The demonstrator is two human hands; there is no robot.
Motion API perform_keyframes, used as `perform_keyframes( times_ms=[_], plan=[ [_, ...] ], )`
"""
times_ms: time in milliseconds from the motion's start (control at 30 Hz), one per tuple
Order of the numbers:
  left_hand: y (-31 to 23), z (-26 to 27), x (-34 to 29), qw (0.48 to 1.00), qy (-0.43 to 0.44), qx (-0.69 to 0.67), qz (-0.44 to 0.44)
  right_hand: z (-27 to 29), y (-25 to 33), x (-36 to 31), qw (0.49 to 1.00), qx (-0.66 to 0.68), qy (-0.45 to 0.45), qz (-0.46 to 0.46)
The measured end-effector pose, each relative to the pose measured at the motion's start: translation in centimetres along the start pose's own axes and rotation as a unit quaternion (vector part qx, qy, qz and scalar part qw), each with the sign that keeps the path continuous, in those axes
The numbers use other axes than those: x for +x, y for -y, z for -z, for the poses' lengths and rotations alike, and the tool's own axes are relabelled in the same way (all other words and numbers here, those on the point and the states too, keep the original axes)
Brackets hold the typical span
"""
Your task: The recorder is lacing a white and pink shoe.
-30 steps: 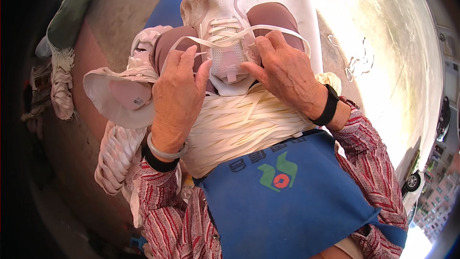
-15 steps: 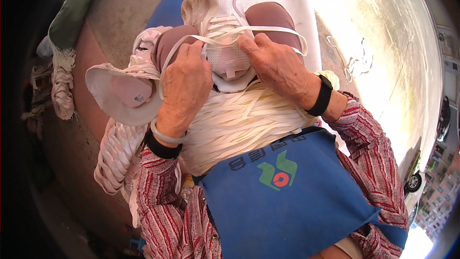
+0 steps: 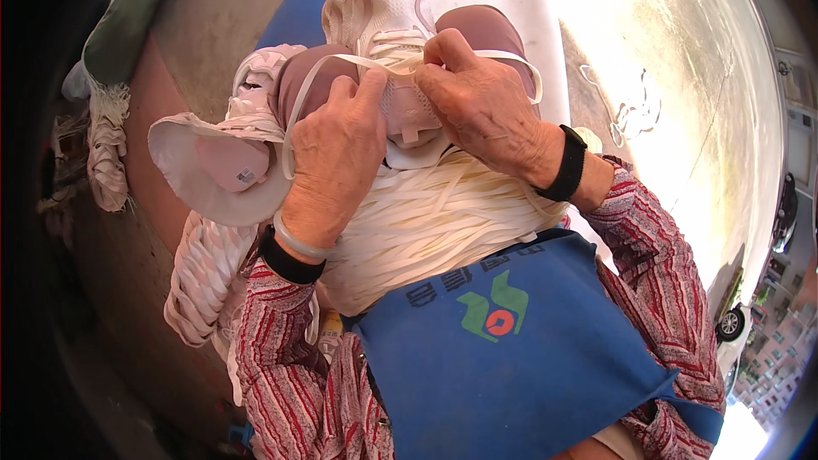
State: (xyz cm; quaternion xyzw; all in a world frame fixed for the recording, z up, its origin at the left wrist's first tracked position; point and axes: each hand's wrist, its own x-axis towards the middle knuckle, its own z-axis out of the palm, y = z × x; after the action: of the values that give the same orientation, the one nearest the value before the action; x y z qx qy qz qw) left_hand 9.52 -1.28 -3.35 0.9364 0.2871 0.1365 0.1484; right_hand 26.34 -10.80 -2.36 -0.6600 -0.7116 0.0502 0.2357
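Note:
A pale pink and white sneaker (image 3: pixel 385 8) stands toe-away between my knees. My left hand (image 3: pixel 336 149) and my right hand (image 3: pixel 477 106) are both on its lacing area. Each pinches the flat white shoelace (image 3: pixel 317 77), whose loops swing out over both knees. A thick bundle of flat white laces (image 3: pixel 426 221) lies across my lap, above a blue apron (image 3: pixel 511 358). Both hands hide the sneaker's tongue and the lower eyelets.
A second sneaker (image 3: pixel 221 166) lies on its side at my left, its opening toward me. More white sneakers (image 3: pixel 200 281) are piled below it. Loose laces (image 3: pixel 635 111) lie on the sunlit floor to the right. Hanging lace bundles (image 3: pixel 106 149) are at the far left.
Both hands have moved up the sneaker toward its toe. The fingers have closed over the lace at a higher eyelet row, and the lace loops sit tighter over the knees.

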Motion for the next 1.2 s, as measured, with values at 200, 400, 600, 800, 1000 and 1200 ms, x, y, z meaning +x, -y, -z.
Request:
perform_keyframes(
  times_ms=[200, 400, 600, 800, 1000, 1200],
  plan=[
    [0.6, -0.2, 1.2, 0.999, -0.012, 0.008, -0.052, 0.7, 0.7, -0.3, 0.981, 0.185, -0.045, -0.027],
    [0.8, -0.4, 1.9, 0.989, -0.103, 0.007, -0.105, 0.9, -1.0, -1.5, 0.997, 0.073, -0.026, -0.021],
    [1.0, -0.5, 1.5, 0.977, -0.144, 0.052, -0.149, 0.6, 0.4, -1.0, 0.995, -0.101, -0.013, -0.008],
    [1.1, -0.8, 1.8, 0.975, -0.157, 0.03, -0.156, 0.0, -0.4, -0.2, 0.992, -0.117, -0.024, 0.041],
    [1.7, -0.6, 1.7, 0.975, -0.157, 0.032, -0.154, 1.9, 1.5, 0.9, 0.952, 0.304, 0.046, -0.017],
    [1.3, 0.8, 3.0, 0.98, -0.145, -0.059, -0.126, 3.8, 2.3, -0.6, 0.885, 0.439, 0.156, -0.008]
  ],
)
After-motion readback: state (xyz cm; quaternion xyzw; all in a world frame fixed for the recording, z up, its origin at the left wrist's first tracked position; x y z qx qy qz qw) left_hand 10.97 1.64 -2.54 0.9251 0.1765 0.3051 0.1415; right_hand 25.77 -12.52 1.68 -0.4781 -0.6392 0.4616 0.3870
